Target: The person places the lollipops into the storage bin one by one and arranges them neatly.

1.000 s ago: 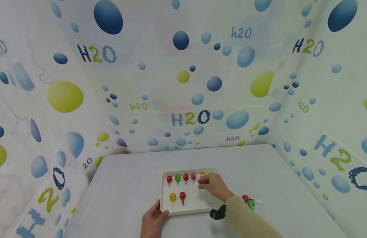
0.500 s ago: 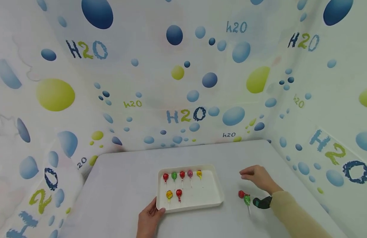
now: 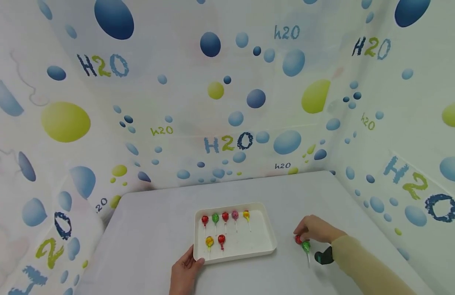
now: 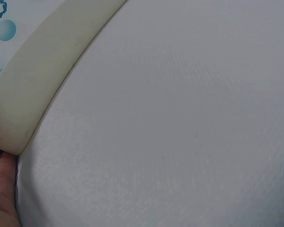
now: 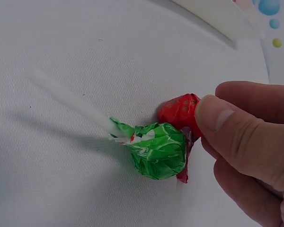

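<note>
A white rectangular tray (image 3: pixel 249 237) lies on the table, with my left hand (image 3: pixel 185 270) gripping its near left corner, thumb over the rim. In the left wrist view, fingers (image 4: pixel 4 177) show below the tray's wall. To the right of the tray, my right hand (image 3: pixel 319 228) pinches a red-wrapped lollipop (image 5: pixel 177 110) at its head, thumb on the wrapper. A green-wrapped lollipop (image 5: pixel 158 153) lies against it on the table, its white stick (image 5: pixel 78 104) pointing away from the hand. The red one's stick is hidden.
Inside the tray, a back row holds several lollipops, including a purple-pink one (image 3: pixel 235 214) and a yellow one (image 3: pixel 246 214). In front lie an orange-yellow one (image 3: pixel 209 241) and a red one (image 3: pixel 221 239). A patterned sheet (image 3: pixel 227 102) rises behind the table.
My right hand left the tray, where a yellow lollipop now shows, moved right and came down onto the red lollipop. My left hand still holds the tray corner.
</note>
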Tool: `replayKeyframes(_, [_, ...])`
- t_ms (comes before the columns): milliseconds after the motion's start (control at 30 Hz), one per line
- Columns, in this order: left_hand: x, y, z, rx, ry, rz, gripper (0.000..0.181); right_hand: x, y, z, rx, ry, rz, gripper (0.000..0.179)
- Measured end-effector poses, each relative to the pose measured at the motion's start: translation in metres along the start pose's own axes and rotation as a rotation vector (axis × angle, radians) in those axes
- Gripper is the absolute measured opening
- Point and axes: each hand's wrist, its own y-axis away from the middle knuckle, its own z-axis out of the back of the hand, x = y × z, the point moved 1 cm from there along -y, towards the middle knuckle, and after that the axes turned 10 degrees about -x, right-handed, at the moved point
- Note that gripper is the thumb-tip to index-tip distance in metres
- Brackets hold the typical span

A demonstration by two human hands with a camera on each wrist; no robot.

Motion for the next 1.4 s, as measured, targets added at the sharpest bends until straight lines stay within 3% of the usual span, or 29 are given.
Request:
replayKeyframes(467, [-0.003, 0.000, -0.001, 0.016, 0.028, -0.032, 0.071, 0.000, -0.007, -0.002, 0.022, 0.082, 0.021, 0.018])
replayKeyframes(633, [-0.003, 0.000, -0.003, 0.002, 0.017, -0.014, 0.071, 0.000, -0.008, 0.005, -0.050, 0.050, 0.055, 0.017])
replayKeyframes(833, [-0.001, 0.001, 0.000, 0.008, 0.014, -0.014, 0.072, 0.009, -0.014, 0.019, -0.179, -0.067, 0.098, 0.019])
replayKeyframes(1133, [0.001, 0.001, 0.002, 0.014, 0.013, -0.015, 0.075, 0.046, -0.031, 0.019, -0.379, -0.275, -0.099, 0.027])
replayKeyframes(1233, [0.003, 0.000, 0.000, 0.005, 0.013, -0.007, 0.074, 0.062, -0.038, 0.010, -0.415, -0.330, -0.118, 0.027])
replayKeyframes(1400, [0.003, -0.001, -0.001, 0.000, 0.049, -0.008, 0.071, 0.096, -0.051, -0.020, -0.430, -0.368, -0.074, 0.021])
